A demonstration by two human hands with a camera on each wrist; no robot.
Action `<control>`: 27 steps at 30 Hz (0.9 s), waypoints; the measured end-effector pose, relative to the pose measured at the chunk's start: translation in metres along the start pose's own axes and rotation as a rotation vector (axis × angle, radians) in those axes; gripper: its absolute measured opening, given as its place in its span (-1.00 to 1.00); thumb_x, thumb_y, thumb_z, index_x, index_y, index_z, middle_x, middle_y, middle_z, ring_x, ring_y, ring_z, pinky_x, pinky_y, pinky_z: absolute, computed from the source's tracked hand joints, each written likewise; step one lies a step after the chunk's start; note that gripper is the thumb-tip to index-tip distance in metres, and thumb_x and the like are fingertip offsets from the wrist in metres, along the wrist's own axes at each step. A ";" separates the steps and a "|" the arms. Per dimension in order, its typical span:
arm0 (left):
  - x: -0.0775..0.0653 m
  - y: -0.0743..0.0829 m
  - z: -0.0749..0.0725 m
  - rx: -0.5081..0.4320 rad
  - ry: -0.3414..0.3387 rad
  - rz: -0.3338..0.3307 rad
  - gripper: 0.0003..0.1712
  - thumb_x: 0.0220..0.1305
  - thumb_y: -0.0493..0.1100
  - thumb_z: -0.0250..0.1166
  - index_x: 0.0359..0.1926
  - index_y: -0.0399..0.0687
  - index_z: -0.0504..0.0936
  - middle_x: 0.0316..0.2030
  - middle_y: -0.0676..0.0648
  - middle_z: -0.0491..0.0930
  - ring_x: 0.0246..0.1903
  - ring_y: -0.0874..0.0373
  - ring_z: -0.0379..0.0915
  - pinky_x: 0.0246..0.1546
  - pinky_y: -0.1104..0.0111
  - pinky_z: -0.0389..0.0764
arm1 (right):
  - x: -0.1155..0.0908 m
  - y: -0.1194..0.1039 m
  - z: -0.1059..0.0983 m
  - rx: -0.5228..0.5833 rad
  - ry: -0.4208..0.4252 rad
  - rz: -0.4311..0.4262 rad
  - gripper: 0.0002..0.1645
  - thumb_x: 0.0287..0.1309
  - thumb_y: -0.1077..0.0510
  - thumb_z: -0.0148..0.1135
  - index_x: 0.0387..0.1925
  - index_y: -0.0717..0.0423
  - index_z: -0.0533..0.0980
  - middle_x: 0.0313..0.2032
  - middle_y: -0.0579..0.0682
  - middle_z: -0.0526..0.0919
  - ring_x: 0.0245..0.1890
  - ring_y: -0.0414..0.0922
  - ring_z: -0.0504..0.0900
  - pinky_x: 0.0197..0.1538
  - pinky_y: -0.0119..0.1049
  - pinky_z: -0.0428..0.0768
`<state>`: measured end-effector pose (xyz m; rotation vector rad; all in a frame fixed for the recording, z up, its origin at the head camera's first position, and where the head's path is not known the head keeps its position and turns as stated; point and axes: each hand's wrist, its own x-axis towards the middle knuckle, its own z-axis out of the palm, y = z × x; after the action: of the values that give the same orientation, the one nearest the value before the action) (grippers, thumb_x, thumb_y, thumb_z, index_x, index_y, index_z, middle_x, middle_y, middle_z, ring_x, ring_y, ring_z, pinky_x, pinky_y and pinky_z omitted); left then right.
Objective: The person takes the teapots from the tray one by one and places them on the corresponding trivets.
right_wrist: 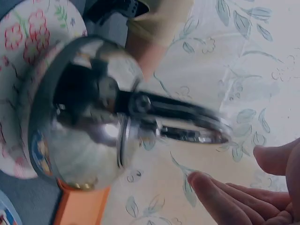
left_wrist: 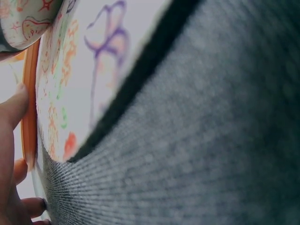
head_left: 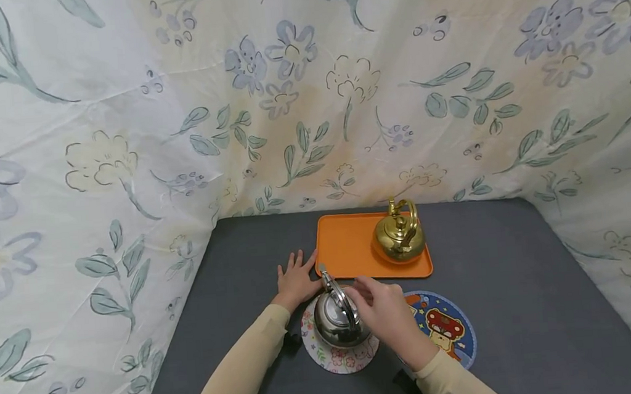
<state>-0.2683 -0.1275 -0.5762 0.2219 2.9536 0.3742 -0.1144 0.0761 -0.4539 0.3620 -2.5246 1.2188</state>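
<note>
A silver kettle (head_left: 340, 333) with an upright handle stands on a round floral mat (head_left: 344, 363). My right hand (head_left: 387, 312) is beside the kettle's handle. In the right wrist view its thumb and fingers are parted, with a gap between them and the handle (right_wrist: 187, 115). My left hand (head_left: 297, 284) has its fingers spread at the left edge of an orange tray (head_left: 346, 238). Its thumb (left_wrist: 18, 104) lies against the tray's rim in the left wrist view. A gold kettle (head_left: 400, 241) stands on the tray's right half.
A round blue mat (head_left: 462, 328) with a mushroom picture lies right of the floral mat, partly hidden by my right hand and forearm. The dark grey tabletop (head_left: 523, 292) is bordered at the back and sides by floral cloth (head_left: 308, 98).
</note>
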 end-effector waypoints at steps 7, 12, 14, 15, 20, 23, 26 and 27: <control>-0.004 0.000 0.001 -0.020 0.033 0.016 0.05 0.16 0.58 0.18 0.59 0.41 0.09 0.58 -0.15 0.02 0.59 -0.17 -0.17 0.46 -0.30 -0.09 | 0.016 0.009 -0.020 -0.075 0.107 -0.084 -0.56 0.25 0.12 0.40 0.10 0.26 0.65 -0.13 0.21 0.78 -0.30 0.00 0.82 -0.35 -0.19 0.74; -0.007 0.001 0.002 -0.027 0.024 0.009 0.05 0.17 0.56 0.18 0.59 0.43 0.07 0.58 -0.13 0.01 0.59 -0.15 -0.19 0.47 -0.29 -0.11 | 0.031 0.015 -0.035 -0.116 0.153 -0.070 -0.53 0.25 0.10 0.41 0.11 0.30 0.64 -0.10 0.27 0.76 -0.33 0.09 0.81 -0.31 -0.05 0.74; -0.005 -0.002 0.003 -0.022 0.019 0.009 0.05 0.16 0.57 0.18 0.59 0.45 0.05 0.59 -0.12 0.00 0.59 -0.14 -0.20 0.47 -0.29 -0.12 | 0.040 0.019 -0.039 -0.143 0.176 -0.057 -0.52 0.25 0.09 0.40 0.11 0.32 0.63 -0.12 0.28 0.76 -0.33 0.11 0.80 -0.29 -0.01 0.74; -0.003 -0.003 0.003 -0.020 0.017 0.010 0.05 0.17 0.57 0.18 0.59 0.45 0.05 0.59 -0.12 -0.01 0.59 -0.14 -0.21 0.47 -0.29 -0.13 | 0.045 0.022 -0.041 -0.159 0.191 -0.050 -0.52 0.26 0.09 0.40 0.10 0.32 0.63 -0.14 0.29 0.77 -0.33 0.12 0.80 -0.28 0.02 0.73; 0.003 -0.008 0.001 -0.008 0.007 0.017 0.07 0.15 0.59 0.17 0.59 0.45 0.05 0.59 -0.12 0.00 0.59 -0.15 -0.20 0.46 -0.30 -0.10 | 0.074 0.041 -0.049 -0.257 0.276 -0.024 -0.54 0.29 0.05 0.36 0.07 0.33 0.65 -0.23 0.28 0.78 -0.41 0.14 0.77 -0.32 0.06 0.71; 0.006 -0.009 -0.001 -0.003 0.004 0.024 0.07 0.15 0.59 0.16 0.59 0.45 0.04 0.59 -0.12 0.00 0.59 -0.14 -0.19 0.46 -0.30 -0.10 | 0.089 0.053 -0.053 -0.292 0.314 0.005 -0.53 0.31 0.05 0.34 0.07 0.35 0.64 -0.41 0.27 0.75 -0.68 0.10 0.60 -0.52 0.01 0.59; 0.008 -0.010 -0.002 -0.014 0.004 0.035 0.06 0.16 0.57 0.18 0.59 0.43 0.05 0.59 -0.13 0.00 0.59 -0.15 -0.19 0.46 -0.30 -0.11 | 0.099 0.065 -0.057 -0.303 0.341 0.049 -0.51 0.31 0.08 0.33 0.10 0.38 0.62 -0.44 0.31 0.73 -0.76 0.11 0.49 -0.58 0.03 0.52; 0.009 -0.010 -0.002 -0.017 0.007 0.039 0.06 0.17 0.56 0.19 0.59 0.42 0.06 0.59 -0.14 0.01 0.59 -0.16 -0.19 0.46 -0.31 -0.10 | 0.102 0.070 -0.058 -0.310 0.340 0.070 -0.50 0.33 0.07 0.32 0.12 0.39 0.60 -0.44 0.33 0.73 -0.78 0.13 0.47 -0.57 0.05 0.54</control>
<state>-0.2783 -0.1366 -0.5780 0.2773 2.9555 0.4052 -0.2233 0.1551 -0.4301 -0.0093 -2.3867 0.8091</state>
